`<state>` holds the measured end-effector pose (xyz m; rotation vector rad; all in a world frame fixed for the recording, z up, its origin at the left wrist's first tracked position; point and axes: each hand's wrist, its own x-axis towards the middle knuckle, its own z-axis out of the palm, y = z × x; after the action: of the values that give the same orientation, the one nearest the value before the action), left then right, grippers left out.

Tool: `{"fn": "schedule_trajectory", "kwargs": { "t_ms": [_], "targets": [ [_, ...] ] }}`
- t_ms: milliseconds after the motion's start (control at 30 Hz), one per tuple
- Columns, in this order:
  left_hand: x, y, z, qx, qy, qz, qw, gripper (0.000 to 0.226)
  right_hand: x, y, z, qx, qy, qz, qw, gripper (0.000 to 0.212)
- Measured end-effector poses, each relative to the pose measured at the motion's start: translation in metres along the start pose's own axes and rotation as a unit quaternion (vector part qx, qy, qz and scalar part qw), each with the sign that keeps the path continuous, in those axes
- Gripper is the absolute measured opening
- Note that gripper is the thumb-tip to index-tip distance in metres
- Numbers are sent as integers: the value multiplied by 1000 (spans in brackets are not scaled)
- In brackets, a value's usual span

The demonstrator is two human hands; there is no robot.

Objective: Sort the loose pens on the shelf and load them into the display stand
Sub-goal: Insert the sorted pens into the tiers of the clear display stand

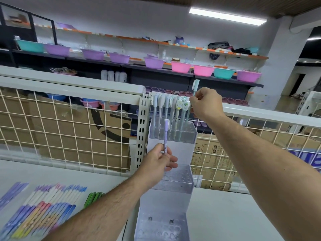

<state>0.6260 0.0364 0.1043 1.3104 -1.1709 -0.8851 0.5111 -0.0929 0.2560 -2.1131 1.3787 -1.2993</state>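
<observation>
Shelf (pixel 234 214): white and flat, near, under everything else.
Wire grid (pixel 52 127): white, along the far edge of the shelf, with brown boxes (pixel 107 136) behind it.
Display stand (pixel 175 197): clear plastic with three steps, in the middle of the shelf, up against the grid.
Loose pens (pixel 43 204): near left on the shelf, side by side in rows; purple, blue, pink and white.
Green pens (pixel 93 197): a few, just right of the loose pens, partly hidden by the left arm.
Standing pens (pixel 166 108): a row in the far top step, caps up.
Right hand (pixel 206 105): far, at the right end of that row, fingers curled round a mint pen (pixel 196 85).
Left hand (pixel 156 162): nearer, in front of the stand, pinching a purple pen (pixel 165 136).
Mint pen: upright, cap up, above the top step; tip hidden by the hand.
Purple pen: upright, cap up, in front of the top step.
</observation>
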Motion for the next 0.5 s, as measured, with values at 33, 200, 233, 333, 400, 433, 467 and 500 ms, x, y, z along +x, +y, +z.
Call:
{"fn": "schedule_trajectory", "kwargs": {
  "t_ms": [33,200,233,333,400,433,467,500],
  "targets": [
    [0,0,0,1,0,-1,1000,16,-1,2,2,-11,-11,2,1000,11],
    [-1,1,0,4,-1,-3,1000,17,-6,12,8,-50,-85,16,995,12],
    [-1,1,0,5,-1,-3,1000,17,-6,13,8,-53,-86,15,995,13],
    [-1,2,1,9,-1,-4,1000,18,-4,15,7,-61,-85,9,994,15],
    [-1,2,1,13,-2,-3,1000,18,-4,17,6,-60,-83,10,995,14],
    [-2,3,2,15,-2,-2,1000,18,-5,18,6,-59,-79,7,995,13],
    [-2,3,2,15,-2,-2,1000,18,-6,19,6,-60,-75,3,995,13],
    [-2,4,2,15,-2,-1,1000,18,-6,18,6,-64,-71,-3,995,12]
  ]
}}
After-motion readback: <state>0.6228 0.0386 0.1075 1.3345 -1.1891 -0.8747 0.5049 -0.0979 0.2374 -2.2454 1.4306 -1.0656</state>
